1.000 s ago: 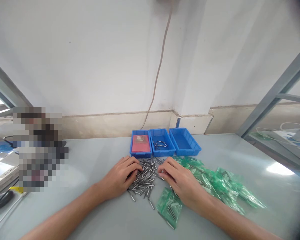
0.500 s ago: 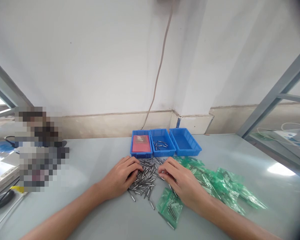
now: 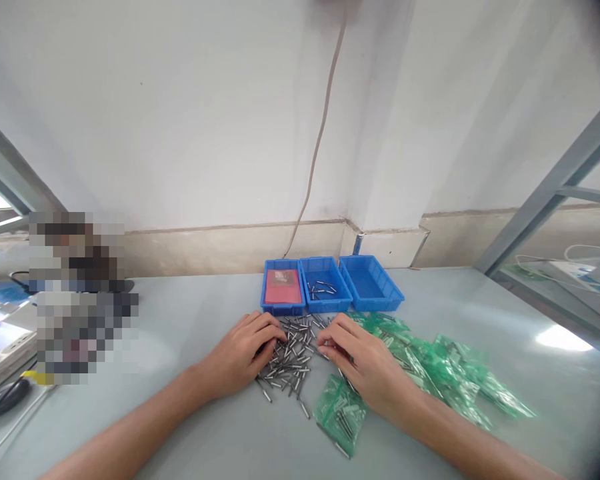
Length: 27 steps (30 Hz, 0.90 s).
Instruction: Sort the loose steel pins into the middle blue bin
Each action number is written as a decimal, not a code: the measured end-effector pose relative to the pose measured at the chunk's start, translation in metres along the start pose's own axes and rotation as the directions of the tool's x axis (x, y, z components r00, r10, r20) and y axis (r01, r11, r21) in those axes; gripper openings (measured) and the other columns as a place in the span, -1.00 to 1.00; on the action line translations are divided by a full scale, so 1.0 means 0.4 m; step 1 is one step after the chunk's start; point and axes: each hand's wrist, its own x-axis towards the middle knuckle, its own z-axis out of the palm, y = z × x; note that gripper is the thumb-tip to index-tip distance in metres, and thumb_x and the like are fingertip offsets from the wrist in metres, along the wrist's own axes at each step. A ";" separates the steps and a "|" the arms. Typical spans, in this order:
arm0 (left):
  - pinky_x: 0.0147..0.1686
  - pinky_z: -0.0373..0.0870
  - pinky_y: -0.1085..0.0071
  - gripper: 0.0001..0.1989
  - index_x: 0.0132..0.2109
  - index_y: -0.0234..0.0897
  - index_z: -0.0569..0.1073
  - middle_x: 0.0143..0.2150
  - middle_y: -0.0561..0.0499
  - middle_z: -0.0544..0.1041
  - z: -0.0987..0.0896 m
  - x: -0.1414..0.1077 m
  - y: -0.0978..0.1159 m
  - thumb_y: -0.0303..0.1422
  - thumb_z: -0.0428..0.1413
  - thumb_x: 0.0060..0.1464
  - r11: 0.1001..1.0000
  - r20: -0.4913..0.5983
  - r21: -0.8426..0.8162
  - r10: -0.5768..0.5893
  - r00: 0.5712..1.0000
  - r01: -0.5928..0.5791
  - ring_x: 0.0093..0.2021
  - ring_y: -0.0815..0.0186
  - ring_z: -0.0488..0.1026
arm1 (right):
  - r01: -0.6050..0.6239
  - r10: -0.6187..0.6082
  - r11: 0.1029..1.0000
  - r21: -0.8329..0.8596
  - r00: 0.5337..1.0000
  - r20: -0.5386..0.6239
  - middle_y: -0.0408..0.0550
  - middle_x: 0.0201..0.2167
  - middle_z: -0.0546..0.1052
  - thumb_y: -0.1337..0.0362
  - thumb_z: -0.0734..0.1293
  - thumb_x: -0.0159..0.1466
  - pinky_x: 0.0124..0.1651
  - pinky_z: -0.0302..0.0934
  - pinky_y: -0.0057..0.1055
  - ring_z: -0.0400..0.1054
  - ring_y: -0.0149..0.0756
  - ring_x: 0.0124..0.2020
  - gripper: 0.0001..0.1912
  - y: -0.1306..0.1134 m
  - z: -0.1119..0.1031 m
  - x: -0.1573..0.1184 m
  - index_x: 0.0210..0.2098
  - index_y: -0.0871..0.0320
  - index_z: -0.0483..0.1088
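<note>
A loose pile of small metal pins (image 3: 293, 357) lies on the grey table between my hands. My left hand (image 3: 253, 350) rests at the pile's left edge, fingers curled over some pins; whether it grips any is hidden. At the right edge is my right hand (image 3: 355, 357), its thumb and fingertips pinched together, with anything between them too small to make out. Beside my right wrist lies a small green bag (image 3: 343, 413) with pins inside. More green bags (image 3: 435, 367) are heaped right of that hand.
Three blue trays stand behind the pile: the left tray (image 3: 283, 309) holds a red sheet, the middle tray (image 3: 329, 307) a few pins, the right tray (image 3: 371, 283) shows nothing inside. A black mouse (image 3: 5, 398) and cables are at far left, near a blurred-out person (image 3: 83, 287).
</note>
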 end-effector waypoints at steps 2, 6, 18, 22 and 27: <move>0.14 0.44 0.16 -0.74 0.11 -0.18 0.50 0.11 -0.10 0.54 0.000 0.000 0.000 -0.50 -0.04 0.49 1.000 -0.001 -0.001 0.000 1.000 0.000 0.08 0.14 0.47 | 0.004 -0.004 1.000 0.000 1.000 -0.005 -0.07 -0.14 0.48 0.33 0.19 0.59 -0.17 0.36 -0.32 0.45 -0.27 -0.25 -0.81 -0.002 -0.001 -0.001 -0.10 0.04 0.43; 0.12 0.46 0.16 -0.73 0.10 -0.18 0.50 0.10 -0.11 0.55 0.001 0.001 0.001 -0.51 -0.04 0.48 1.000 -0.009 0.005 0.006 1.000 -0.006 0.08 0.14 0.48 | 0.008 -0.008 1.000 0.000 1.000 -0.010 -0.07 -0.15 0.48 0.33 0.19 0.59 -0.16 0.38 -0.33 0.46 -0.27 -0.25 -0.80 -0.004 -0.001 0.000 -0.11 0.04 0.43; 0.11 0.48 0.18 -0.73 0.10 -0.17 0.52 0.08 -0.11 0.56 0.000 0.000 0.003 -0.50 -0.03 0.47 1.000 -0.017 0.005 0.006 1.000 -0.006 0.06 0.15 0.50 | -0.009 0.009 1.000 -0.008 1.000 0.011 -0.09 -0.13 0.48 0.34 0.21 0.59 -0.19 0.35 -0.33 0.46 -0.27 -0.25 -0.83 -0.005 -0.002 0.000 -0.10 0.03 0.42; 0.12 0.48 0.17 -0.73 0.09 -0.17 0.52 0.08 -0.11 0.56 0.000 0.000 0.003 -0.50 -0.03 0.47 1.000 -0.022 0.006 0.010 1.000 -0.010 0.06 0.15 0.50 | -0.004 0.004 1.000 -0.010 1.000 0.013 -0.08 -0.14 0.48 0.34 0.21 0.58 -0.19 0.36 -0.33 0.46 -0.27 -0.27 -0.82 -0.005 -0.001 0.000 -0.11 0.03 0.42; 0.14 0.46 0.17 -0.73 0.10 -0.17 0.51 0.10 -0.11 0.55 0.000 -0.001 0.002 -0.50 -0.04 0.48 1.000 -0.013 0.004 0.009 1.000 -0.009 0.08 0.14 0.49 | -0.003 0.003 1.000 -0.001 1.000 0.030 -0.08 -0.13 0.48 0.36 0.22 0.58 -0.18 0.37 -0.31 0.46 -0.26 -0.25 -0.83 -0.003 -0.002 0.001 -0.11 0.04 0.42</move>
